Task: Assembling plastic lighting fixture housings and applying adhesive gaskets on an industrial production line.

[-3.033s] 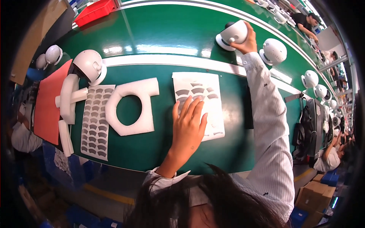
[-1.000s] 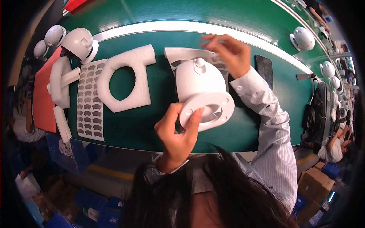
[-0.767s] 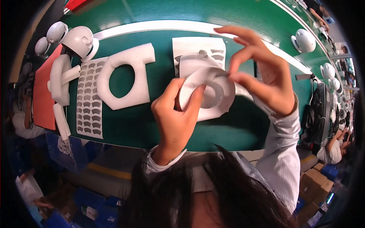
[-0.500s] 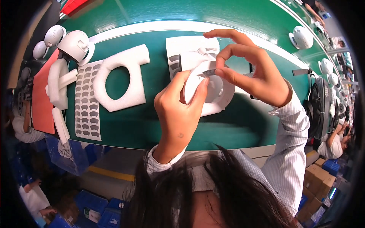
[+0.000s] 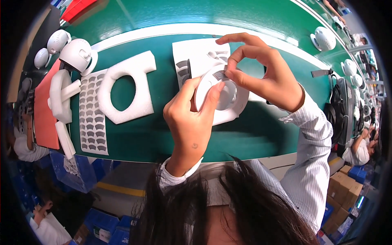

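Note:
My left hand (image 5: 185, 112) is closed round the left side of a white camera-like device, its thumb lying across the round base (image 5: 239, 107), which faces up. On the base's upper rim lies a small grey curved sticker (image 5: 220, 75). My right hand (image 5: 273, 77) pinches at that sticker with thumb and index fingertips, the other fingers raised and bent. Behind the device, partly covered by it, a white sheet (image 5: 188, 51) with a few grey stickers lies on the green table.
At left lie a sheet of grey curved stickers (image 5: 94, 132), a white foam piece with a round hole (image 5: 143, 90) and more foam (image 5: 61, 94) on an orange board (image 5: 45, 118). White devices (image 5: 75, 55) stand behind. At right are a black bag (image 5: 345, 110) and another device (image 5: 324, 38).
The device and both hands have shifted slightly left in view, along with the table items. My right fingertips stay at the sticker on the base's rim.

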`<control>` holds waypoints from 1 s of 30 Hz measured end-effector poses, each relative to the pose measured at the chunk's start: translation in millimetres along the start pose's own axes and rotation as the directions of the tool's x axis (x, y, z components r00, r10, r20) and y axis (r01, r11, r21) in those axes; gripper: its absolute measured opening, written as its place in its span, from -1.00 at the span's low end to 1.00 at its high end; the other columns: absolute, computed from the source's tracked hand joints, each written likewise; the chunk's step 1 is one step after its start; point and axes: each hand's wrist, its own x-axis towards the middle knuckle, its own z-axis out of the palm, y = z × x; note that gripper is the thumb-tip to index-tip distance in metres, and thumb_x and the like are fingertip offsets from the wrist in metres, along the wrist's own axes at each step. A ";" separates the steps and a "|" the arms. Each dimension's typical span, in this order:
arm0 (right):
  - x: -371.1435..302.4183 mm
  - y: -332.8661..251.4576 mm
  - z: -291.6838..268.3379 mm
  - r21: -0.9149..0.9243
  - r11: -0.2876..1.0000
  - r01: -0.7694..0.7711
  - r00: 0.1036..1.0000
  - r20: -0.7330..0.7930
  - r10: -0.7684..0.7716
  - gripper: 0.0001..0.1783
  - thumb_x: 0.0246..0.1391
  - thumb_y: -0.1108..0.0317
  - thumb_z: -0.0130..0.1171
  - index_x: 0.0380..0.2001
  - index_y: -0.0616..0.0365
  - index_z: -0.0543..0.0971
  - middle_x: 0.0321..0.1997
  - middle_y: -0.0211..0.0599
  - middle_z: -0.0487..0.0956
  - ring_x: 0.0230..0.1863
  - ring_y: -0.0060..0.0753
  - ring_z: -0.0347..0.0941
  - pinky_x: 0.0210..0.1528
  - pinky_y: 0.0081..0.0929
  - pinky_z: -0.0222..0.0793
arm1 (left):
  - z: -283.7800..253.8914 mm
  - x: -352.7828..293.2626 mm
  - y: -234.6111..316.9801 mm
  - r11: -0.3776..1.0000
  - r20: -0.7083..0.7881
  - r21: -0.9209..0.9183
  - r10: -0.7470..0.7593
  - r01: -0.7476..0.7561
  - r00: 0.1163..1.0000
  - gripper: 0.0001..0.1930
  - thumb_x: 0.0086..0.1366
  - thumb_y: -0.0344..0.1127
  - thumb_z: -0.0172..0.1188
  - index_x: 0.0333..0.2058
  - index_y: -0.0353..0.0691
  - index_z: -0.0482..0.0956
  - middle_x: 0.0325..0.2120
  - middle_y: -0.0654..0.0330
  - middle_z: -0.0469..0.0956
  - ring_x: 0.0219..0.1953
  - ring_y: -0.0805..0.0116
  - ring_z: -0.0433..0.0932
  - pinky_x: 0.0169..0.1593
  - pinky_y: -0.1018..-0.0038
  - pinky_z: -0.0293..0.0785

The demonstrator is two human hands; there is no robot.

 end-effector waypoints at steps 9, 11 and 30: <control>-3.8 7.4 -7.5 -0.122 0.992 -0.038 0.999 0.017 0.040 -0.86 -0.13 0.37 0.24 -0.56 0.20 0.51 -0.04 -0.23 0.46 -0.01 -0.32 0.34 0.10 -0.42 0.13 | 6.2 0.3 -0.9 0.997 -0.073 -0.075 -0.034 0.028 0.997 -0.86 0.16 -0.40 0.24 -0.44 -0.38 0.52 -0.69 0.25 0.47 -0.64 0.69 0.34 -0.60 0.68 0.21; -4.7 6.9 -8.9 -0.117 0.993 -0.013 1.000 0.014 0.015 -0.86 -0.13 0.39 0.24 -0.56 0.21 0.51 -0.05 -0.24 0.46 -0.02 -0.33 0.35 0.10 -0.43 0.14 | 7.4 -0.6 0.1 0.997 -0.072 -0.068 -0.036 0.031 0.997 -0.86 0.16 -0.40 0.24 -0.43 -0.37 0.53 -0.69 0.26 0.47 -0.63 0.68 0.35 -0.59 0.68 0.22; -15.3 -4.0 -10.3 -0.029 0.999 -0.017 0.999 -0.045 0.016 -0.85 -0.07 0.40 0.22 -0.52 0.24 0.48 -0.03 -0.18 0.44 0.06 -0.29 0.32 0.12 -0.42 0.13 | 16.3 -2.7 1.7 0.999 -0.068 0.049 -0.016 0.019 0.998 -0.89 0.21 -0.44 0.13 -0.34 -0.37 0.53 -0.65 0.11 0.51 -0.64 0.40 0.51 -0.57 0.56 0.34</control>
